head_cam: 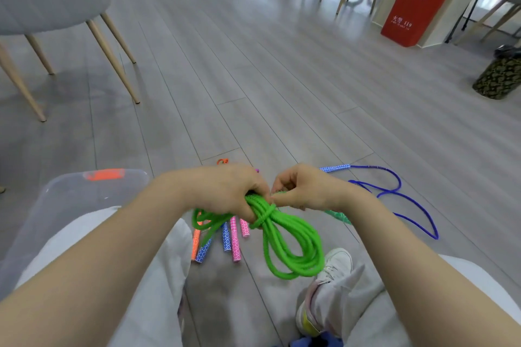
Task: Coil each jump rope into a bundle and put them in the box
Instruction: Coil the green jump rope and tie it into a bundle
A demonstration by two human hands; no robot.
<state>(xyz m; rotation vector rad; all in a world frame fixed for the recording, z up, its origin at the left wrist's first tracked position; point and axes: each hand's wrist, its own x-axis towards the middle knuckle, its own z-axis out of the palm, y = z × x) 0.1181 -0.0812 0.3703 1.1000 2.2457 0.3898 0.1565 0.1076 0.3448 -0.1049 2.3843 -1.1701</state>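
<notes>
Nearest, the free loops of the green jump rope [293, 245] hang from my hands over the floor [253, 79], just above my white shoe [335, 262]. My left hand [225, 191] is curled around the gathered coils at the top of the bundle; my right hand [298, 189] pinches the loose end, with one wrap already cinched around the coils — the risk, I judge, lies here: if the pinch slackens before the end is secured, the wrap may spring off and the loops spill apart. The dangling loops could also snag my shoe. Below my hands a cluster of patterned handles [225, 239] — pink, blue, orange — lies on the floor, close enough to tangle with the green coils if I lower them. To my left stands the clear plastic box [70, 197], still awaiting this bundle. Farther right, the purple jump rope [394, 191] sprawls uncoiled.
</notes>
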